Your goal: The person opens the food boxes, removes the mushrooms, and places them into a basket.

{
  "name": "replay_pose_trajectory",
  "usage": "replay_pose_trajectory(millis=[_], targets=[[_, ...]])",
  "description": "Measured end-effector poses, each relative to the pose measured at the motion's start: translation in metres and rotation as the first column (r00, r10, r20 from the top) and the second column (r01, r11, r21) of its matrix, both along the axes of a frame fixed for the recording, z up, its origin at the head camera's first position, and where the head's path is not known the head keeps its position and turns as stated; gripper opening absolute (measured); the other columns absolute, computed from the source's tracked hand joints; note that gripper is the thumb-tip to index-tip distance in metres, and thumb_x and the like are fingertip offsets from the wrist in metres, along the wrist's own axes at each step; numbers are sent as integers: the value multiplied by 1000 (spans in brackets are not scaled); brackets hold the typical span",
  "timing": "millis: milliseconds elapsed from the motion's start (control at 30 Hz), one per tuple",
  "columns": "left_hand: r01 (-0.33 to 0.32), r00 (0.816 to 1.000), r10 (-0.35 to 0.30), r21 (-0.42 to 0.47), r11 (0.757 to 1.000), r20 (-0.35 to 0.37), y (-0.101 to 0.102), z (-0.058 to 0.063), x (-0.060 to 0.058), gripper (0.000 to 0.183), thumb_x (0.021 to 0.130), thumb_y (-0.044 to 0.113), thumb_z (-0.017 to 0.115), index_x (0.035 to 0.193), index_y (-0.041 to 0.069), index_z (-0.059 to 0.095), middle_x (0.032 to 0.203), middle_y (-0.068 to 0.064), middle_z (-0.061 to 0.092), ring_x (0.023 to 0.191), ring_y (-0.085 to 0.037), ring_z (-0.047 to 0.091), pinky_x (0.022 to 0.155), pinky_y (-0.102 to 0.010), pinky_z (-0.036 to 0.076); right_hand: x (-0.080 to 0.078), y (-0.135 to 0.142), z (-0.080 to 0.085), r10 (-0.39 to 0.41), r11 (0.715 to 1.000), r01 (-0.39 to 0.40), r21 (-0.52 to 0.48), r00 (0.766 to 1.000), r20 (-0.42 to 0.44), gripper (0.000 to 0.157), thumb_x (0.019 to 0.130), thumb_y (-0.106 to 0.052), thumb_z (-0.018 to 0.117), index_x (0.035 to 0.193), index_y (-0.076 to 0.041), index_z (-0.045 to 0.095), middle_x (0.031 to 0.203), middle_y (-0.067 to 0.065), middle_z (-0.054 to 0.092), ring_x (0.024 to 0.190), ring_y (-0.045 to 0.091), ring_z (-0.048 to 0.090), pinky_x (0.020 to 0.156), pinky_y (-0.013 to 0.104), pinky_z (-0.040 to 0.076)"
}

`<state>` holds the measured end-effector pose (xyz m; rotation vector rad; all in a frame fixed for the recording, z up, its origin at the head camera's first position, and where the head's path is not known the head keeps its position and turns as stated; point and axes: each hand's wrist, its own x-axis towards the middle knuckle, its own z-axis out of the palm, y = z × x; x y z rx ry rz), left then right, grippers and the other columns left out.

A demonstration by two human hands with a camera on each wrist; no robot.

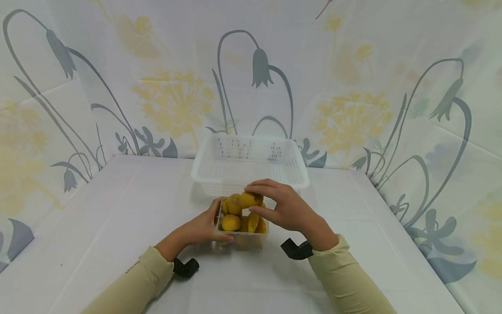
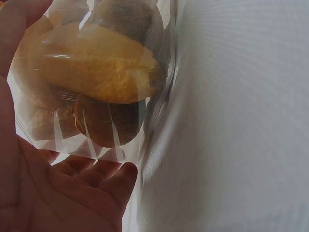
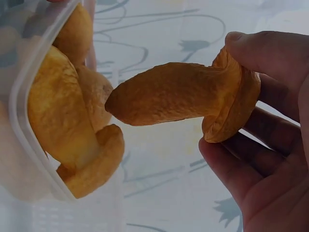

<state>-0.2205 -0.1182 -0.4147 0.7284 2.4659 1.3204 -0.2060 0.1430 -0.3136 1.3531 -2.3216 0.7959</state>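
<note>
A yellow-brown mushroom (image 3: 164, 94) with a thick stem is pinched by its cap between the thumb and fingers of my right hand (image 1: 284, 207). Its stem points toward a small clear plastic box (image 1: 245, 233), above which it is held. Several more mushrooms (image 3: 60, 108) fill the box, some rising past the rim in the right wrist view. My left hand (image 1: 201, 229) grips the box from its left side, thumb toward the front wall. Through the clear wall in the left wrist view, a pale stem (image 2: 91, 63) and darker caps show.
Behind the box stands a larger white perforated basket (image 1: 302, 176), close to the flower-printed backdrop (image 1: 251, 109). White cloth (image 1: 129, 205) covers the table. A black wrist mount (image 1: 186, 267) hangs at the left cuff, another (image 1: 296, 249) at the right.
</note>
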Motion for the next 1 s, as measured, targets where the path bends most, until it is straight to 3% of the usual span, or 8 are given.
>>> replay_pose_trajectory(millis=[433,733,1000], targets=[[-2,1000,2,-7,1000,1,0,-1,-1,110,71,45,85,149,19,12,154,-9,29,141,-27,34,117,-52,26,-3,16,9,-55,995,47,-87,994,-95,43,84,-15,76,125,-10,63,124,4,63,111,17,62,92,28,52],[-10,1000,10,-14,1000,16,1,-1,-1,110,70,46,84,149,20,12,156,-10,26,143,-28,31,117,-53,25,-6,29,15,-146,980,127,-154,982,-118,47,81,-11,78,126,-9,63,125,6,63,106,18,63,90,33,53],[-8,1000,8,-7,1000,16,1,-1,-1,109,71,45,84,149,20,12,157,-11,24,145,-30,27,118,-53,23,-12,39,18,-252,959,226,-173,956,-148,48,82,-12,77,127,-8,61,123,6,61,94,13,58,80,30,50]])
